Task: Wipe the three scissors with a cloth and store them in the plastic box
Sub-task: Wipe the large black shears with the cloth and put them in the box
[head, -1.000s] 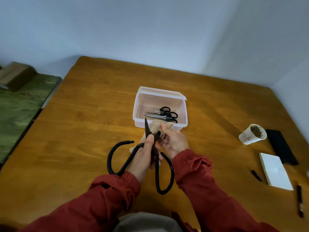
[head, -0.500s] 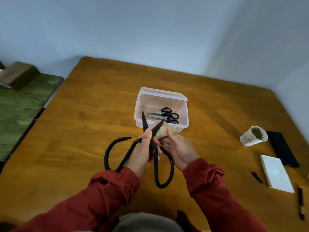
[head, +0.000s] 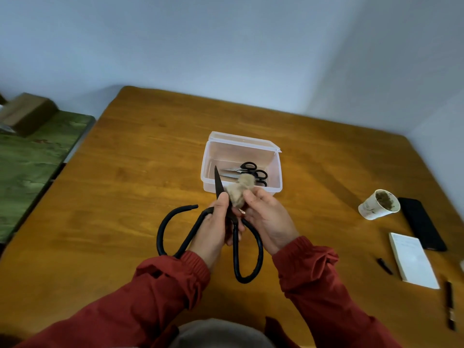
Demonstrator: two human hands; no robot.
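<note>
The tabletop [head: 125,197] carries the open plastic box [head: 208,167], directly beyond the hands. The large black scissors [head: 218,183] are held above the tabletop, long axis pointing away, blades toward the box. Left hand [head: 213,229] — grip clamped at the pivot. Right hand [head: 268,219], probably nearer the box — grip pinching the cloth [head: 238,192] on one blade. Two small scissors [head: 251,170] lie inside the box.

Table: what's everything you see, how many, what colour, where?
table: 1, brown, under everything
box: 1, clear, table's middle
small scissors: seemingly 2, black handles, inside box
big scissors: 1, black, held before box
cloth: 1, beige, against big scissors
cup: 1, white, right side
phone: 1, black, beside cup
notepad: 1, white, near phone
small stick: 1, black, left of notepad
pen: 1, dark, right edge
side table: 1, green, far left
left hand: 1, red sleeve, grips big scissors
right hand: 1, red sleeve, pinches cloth
</note>
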